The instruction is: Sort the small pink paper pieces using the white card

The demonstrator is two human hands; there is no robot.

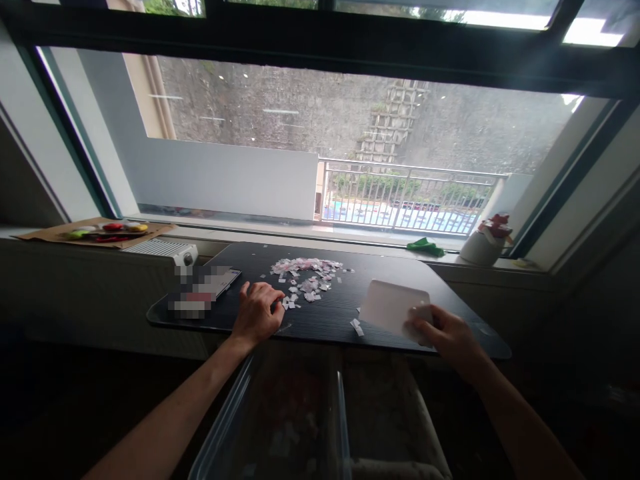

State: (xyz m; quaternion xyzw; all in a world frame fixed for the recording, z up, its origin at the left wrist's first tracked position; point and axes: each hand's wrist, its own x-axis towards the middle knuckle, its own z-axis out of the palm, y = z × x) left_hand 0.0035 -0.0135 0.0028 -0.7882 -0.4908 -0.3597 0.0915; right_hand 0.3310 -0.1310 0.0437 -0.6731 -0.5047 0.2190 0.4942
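Note:
My right hand (443, 331) grips the right edge of a thin white rectangular board with rounded corners (393, 307), tilted over the right part of the dark table (310, 328). On the tabletop rests my left hand (259, 308), its fingers curled inward beside the near left edge of a loose pile of small white and pinkish paper pieces (307, 267). Whether its fingertips pinch a piece is hidden. A few separate paper scraps (357, 327) lie just left of the board. Below the table edge stands a clear plastic bin (341, 420) with some pale pieces inside.
A partly pixelated flat item (205, 293) lies on the table's left. Along the windowsill are brown cardboard (45, 230) with colourful items, a green cloth (425, 247) and a pale pot-like object (483, 248). A white radiator (163, 251) stands under the sill at left.

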